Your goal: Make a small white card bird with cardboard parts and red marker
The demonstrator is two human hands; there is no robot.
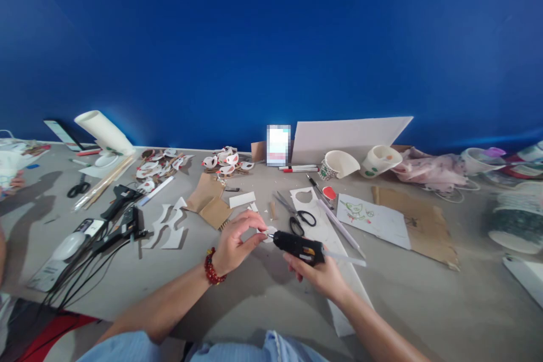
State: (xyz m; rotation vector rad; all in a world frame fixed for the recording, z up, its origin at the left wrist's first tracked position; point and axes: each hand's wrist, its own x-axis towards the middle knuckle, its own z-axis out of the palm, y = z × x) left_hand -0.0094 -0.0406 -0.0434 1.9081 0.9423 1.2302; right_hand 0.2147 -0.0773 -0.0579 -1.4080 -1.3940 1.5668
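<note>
In the head view my right hand (322,277) is wrapped round a black hot glue gun (299,246), with a pale glue stick (350,259) jutting from its back end. The gun's nozzle points left and meets a small white cut-out piece (270,232). My left hand (238,242), with a red bead bracelet on the wrist, pinches that piece between thumb and fingers, which partly hide it. Just beyond the gun lie black-handled scissors (297,218). A small brown stick (272,210) and a white card strip (242,199) rest past my left hand.
Finished bird cut-outs (227,162) stand in a cluster at the back. Two more glue guns (121,229) with cables and a power strip (53,266) occupy the left. White offcuts (167,226), brown cardboard (436,232), a bird drawing (373,220) and paper cups (337,165) lie around.
</note>
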